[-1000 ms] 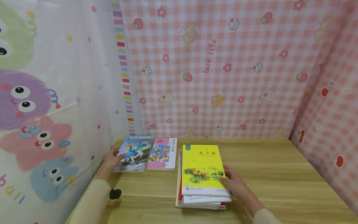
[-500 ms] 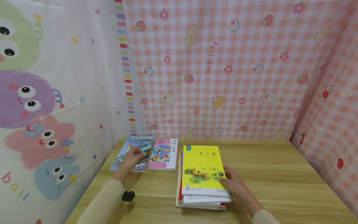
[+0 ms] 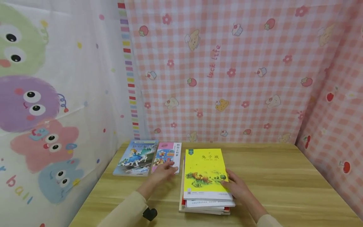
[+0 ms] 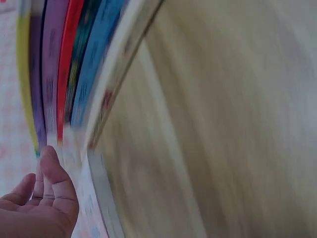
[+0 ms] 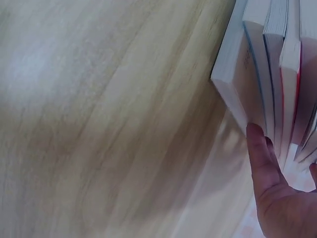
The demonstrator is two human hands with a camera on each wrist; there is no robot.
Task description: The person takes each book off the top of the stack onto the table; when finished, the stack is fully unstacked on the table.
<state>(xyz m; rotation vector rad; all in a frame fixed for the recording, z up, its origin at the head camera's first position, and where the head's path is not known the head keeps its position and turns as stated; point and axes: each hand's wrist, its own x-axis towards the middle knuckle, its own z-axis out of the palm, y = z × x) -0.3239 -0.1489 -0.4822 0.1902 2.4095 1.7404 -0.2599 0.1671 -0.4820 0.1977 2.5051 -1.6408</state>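
Saw a stack of books [image 3: 209,204] at the bottom centre of the head view, between the two hands and topped by a yellow book [image 3: 205,173]. Found the right hand [image 3: 239,189] set against the stack's right side, fingers fairly straight, thumb at the edge of the yellow cover; could not tell how hard it pressed. Found the left hand [image 3: 158,178] left of the stack, relaxed and free, over the lower part of a pink-and-white book [image 3: 164,154]; could not tell whether touching that cover. Noticed a blue book [image 3: 136,157] just beside it, farther left.

Looked across a wooden table [image 3: 272,183] in the lower part of the frame to a white cloth [image 3: 93,78] at left, a cherry-printed cloth [image 3: 337,126] at right and a pink checked cloth [image 3: 212,91] behind.

Made out cream sleeves [image 3: 126,208] nearest, a small black object [image 3: 149,214] at the left wrist, uneven paper edges in the stack, bright spines blurred in the left wrist view, streaky wood grain, soft folds, printed strawberries and round fuzzy cartoon figures.
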